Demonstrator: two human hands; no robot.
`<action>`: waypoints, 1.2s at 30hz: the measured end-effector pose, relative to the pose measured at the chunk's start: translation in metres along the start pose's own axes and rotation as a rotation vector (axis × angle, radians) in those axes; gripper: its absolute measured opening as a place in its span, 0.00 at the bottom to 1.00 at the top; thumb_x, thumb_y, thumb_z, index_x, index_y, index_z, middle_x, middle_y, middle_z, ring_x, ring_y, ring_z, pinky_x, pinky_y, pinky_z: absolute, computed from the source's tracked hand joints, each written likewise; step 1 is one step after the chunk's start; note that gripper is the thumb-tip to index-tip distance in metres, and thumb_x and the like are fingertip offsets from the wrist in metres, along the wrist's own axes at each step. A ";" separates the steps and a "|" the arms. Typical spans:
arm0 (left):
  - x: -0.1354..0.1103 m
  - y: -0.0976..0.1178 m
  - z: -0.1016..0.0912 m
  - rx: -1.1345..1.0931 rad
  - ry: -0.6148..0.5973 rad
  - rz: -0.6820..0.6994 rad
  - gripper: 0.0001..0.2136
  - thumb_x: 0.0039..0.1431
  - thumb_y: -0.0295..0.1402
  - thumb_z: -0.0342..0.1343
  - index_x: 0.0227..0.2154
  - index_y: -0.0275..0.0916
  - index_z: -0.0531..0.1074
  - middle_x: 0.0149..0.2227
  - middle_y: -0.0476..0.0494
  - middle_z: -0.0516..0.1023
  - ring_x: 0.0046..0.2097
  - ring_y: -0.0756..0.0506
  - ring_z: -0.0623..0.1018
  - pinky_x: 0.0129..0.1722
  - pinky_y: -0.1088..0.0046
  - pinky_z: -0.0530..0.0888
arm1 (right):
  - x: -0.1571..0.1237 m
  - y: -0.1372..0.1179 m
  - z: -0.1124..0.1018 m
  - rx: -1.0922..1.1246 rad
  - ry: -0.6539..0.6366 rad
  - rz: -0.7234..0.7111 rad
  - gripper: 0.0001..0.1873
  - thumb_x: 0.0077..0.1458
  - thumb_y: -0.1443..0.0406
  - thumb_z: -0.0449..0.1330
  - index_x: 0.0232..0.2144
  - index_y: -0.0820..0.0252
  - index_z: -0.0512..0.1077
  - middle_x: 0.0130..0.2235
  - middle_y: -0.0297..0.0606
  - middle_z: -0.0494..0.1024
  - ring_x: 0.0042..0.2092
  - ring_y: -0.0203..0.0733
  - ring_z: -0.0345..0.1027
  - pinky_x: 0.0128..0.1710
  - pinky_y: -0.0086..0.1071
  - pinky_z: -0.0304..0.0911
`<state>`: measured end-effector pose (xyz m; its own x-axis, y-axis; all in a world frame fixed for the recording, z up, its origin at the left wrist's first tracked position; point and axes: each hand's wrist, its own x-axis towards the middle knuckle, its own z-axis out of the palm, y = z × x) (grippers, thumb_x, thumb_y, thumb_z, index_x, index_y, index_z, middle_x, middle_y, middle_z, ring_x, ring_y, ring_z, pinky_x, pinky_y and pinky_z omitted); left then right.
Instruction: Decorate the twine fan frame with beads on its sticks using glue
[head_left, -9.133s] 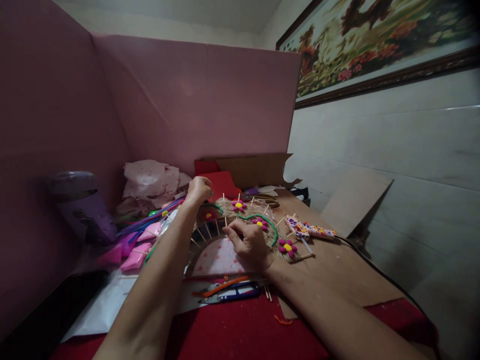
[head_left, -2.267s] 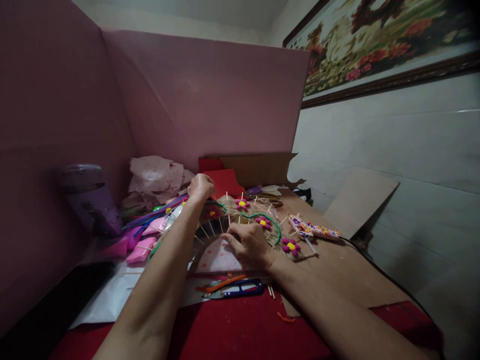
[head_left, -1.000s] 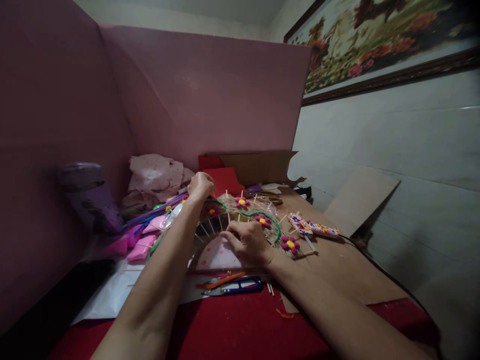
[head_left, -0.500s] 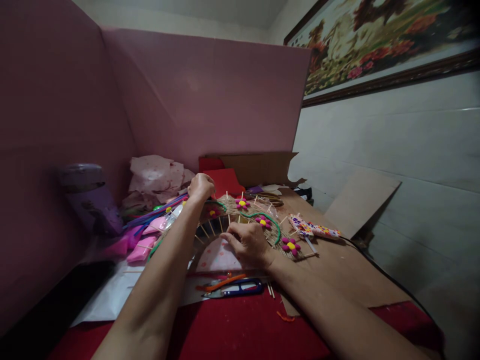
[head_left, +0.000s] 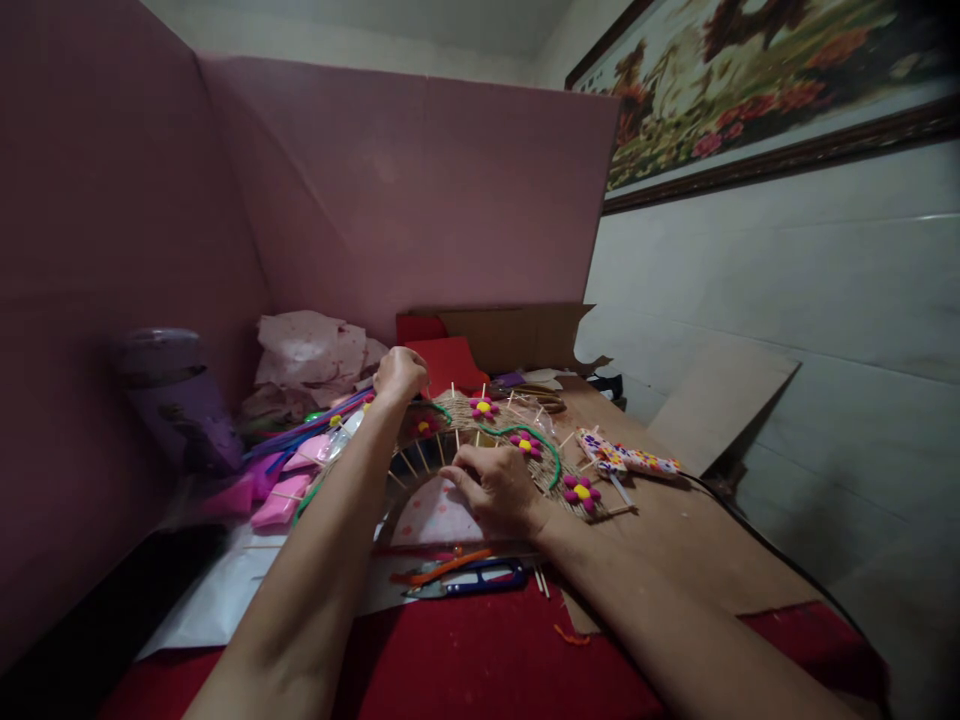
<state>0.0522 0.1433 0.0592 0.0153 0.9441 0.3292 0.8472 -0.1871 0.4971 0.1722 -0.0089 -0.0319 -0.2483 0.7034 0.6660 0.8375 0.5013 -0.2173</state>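
Note:
An arch woven of brown twine over thin wooden sticks (head_left: 450,408) lies on the table, trimmed with wavy green cord. Pink flowers with yellow centres, such as one flower (head_left: 582,493), sit along it. My left hand (head_left: 401,374) is closed above the arch's outer edge, its fingertips mostly hidden. My right hand (head_left: 499,488) is closed at the inner edge, thumb and finger pinched by the stick ends, gripping the arch. Just below lie blue-handled thread snips (head_left: 480,578) and an orange fuzzy strip (head_left: 442,566).
A glue gun with a flowered cover (head_left: 626,458) rests on cardboard (head_left: 697,540) at right, its cord trailing. Pink packets (head_left: 277,508), blue and purple strips (head_left: 319,425) and a purple canister (head_left: 176,405) stand left. Red cloth (head_left: 480,660) covers the front; pink panels close the back.
Both hands keep almost the same places on the arch. The view has shifted very slightly; nothing else visibly moves.

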 end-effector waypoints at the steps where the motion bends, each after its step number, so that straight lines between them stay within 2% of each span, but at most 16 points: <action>1: 0.000 0.000 0.000 0.001 0.000 0.001 0.08 0.41 0.29 0.59 0.29 0.43 0.76 0.36 0.44 0.79 0.41 0.44 0.75 0.39 0.71 0.69 | 0.000 0.000 0.000 -0.002 0.001 0.001 0.14 0.57 0.58 0.52 0.25 0.60 0.68 0.23 0.34 0.74 0.27 0.34 0.66 0.27 0.27 0.50; 36: -0.006 0.003 -0.003 -0.012 0.004 -0.009 0.08 0.42 0.30 0.58 0.29 0.44 0.76 0.37 0.44 0.78 0.41 0.44 0.75 0.39 0.71 0.69 | 0.000 0.002 0.002 0.014 0.001 -0.008 0.14 0.57 0.59 0.53 0.24 0.60 0.68 0.23 0.32 0.74 0.25 0.32 0.64 0.26 0.26 0.50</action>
<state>0.0532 0.1365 0.0617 0.0055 0.9447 0.3280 0.8408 -0.1819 0.5099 0.1727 -0.0071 -0.0338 -0.2547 0.6990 0.6682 0.8285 0.5141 -0.2220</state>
